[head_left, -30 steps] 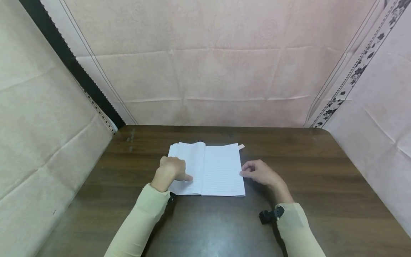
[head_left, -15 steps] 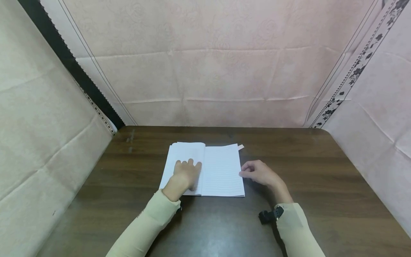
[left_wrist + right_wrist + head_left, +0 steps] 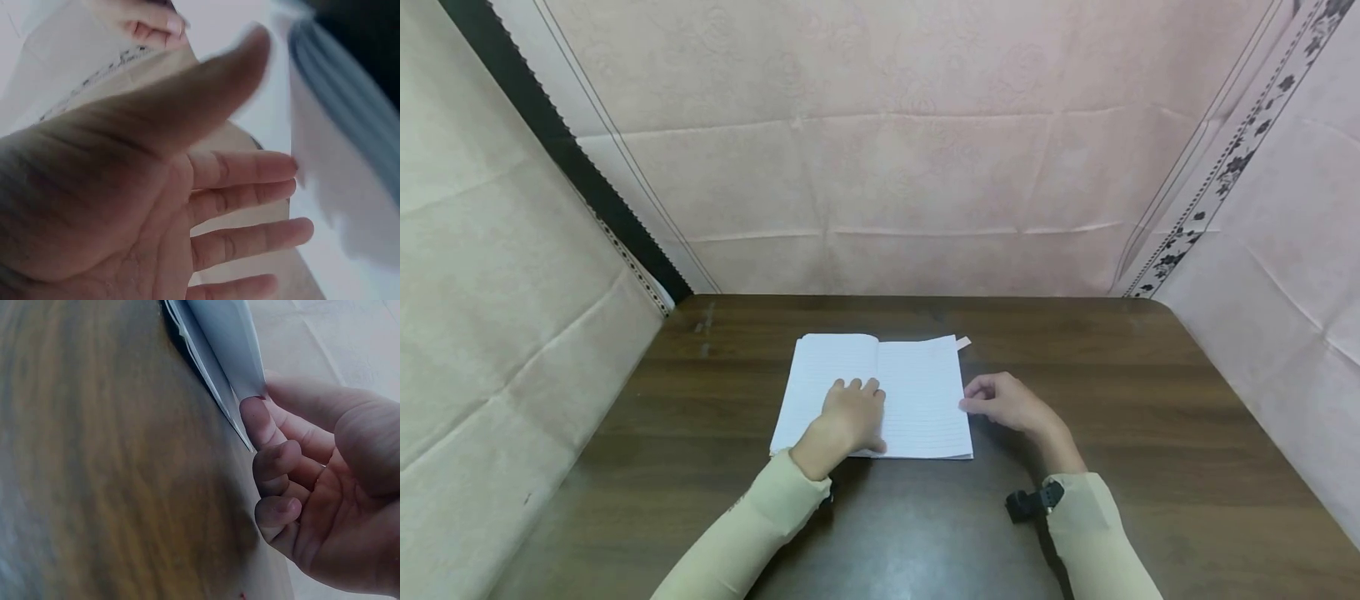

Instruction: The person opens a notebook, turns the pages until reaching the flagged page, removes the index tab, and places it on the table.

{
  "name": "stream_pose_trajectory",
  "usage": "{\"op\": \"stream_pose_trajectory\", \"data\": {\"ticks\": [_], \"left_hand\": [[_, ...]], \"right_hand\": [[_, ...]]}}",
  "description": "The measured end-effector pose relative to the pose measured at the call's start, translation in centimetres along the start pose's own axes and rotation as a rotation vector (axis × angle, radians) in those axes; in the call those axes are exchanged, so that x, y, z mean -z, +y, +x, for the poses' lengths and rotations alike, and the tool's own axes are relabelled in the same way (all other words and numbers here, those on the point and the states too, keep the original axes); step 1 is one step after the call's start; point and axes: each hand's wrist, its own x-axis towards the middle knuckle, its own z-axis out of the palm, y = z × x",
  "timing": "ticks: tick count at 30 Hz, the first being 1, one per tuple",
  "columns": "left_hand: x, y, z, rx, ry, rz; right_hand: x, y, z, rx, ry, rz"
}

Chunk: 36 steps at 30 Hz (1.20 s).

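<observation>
An open notebook [image 3: 917, 383] with white lined pages lies on the table, its spine pointing away from me. My left hand [image 3: 852, 412] is over the lower part of the left page beside the spine, fingers extended forward. In the left wrist view its four fingers [image 3: 250, 234] are straight and spread, with the thumb apart and nothing gripped. My right hand [image 3: 1011, 404] is at the notebook's right edge. The right wrist view shows its thumb and index finger pinching the edge of the right-hand pages [image 3: 234, 350], lifted a little from those beneath; its other fingers are curled.
The notebook rests on a brown wooden table [image 3: 715, 400]. A small white tab [image 3: 964, 342] sticks out at its upper right corner. Pale patterned cloth [image 3: 880, 167] hangs behind the table and on both sides.
My left hand has moved right across the left page, from its outer edge to beside the spine, and its fingers have extended. The right hand keeps its place at the right edge.
</observation>
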Motion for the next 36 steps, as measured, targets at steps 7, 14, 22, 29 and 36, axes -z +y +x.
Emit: {"op": "stream_pose_trajectory", "data": {"ticks": [7,14,22,29,36], "left_hand": [[-1.0,2.1,0.7,-0.035,0.107,0.05],[-1.7,2.8,1.2,-0.033,0.189,0.165],[-1.5,2.8,1.5,-0.078,0.188,0.13],[-1.4,2.5,1.5,-0.095,0.202,0.083],[-1.5,2.8,1.5,-0.217,0.24,0.082]], "right_hand": [[0.1,0.0,0.0,0.028,-0.001,0.004],[0.0,-0.1,0.1,0.027,-0.001,0.005],[0.1,0.2,0.0,0.041,-0.005,0.006],[0.1,0.3,0.1,0.016,-0.008,0.013],[0.0,0.4,0.2,0.007,-0.021,0.013]]}}
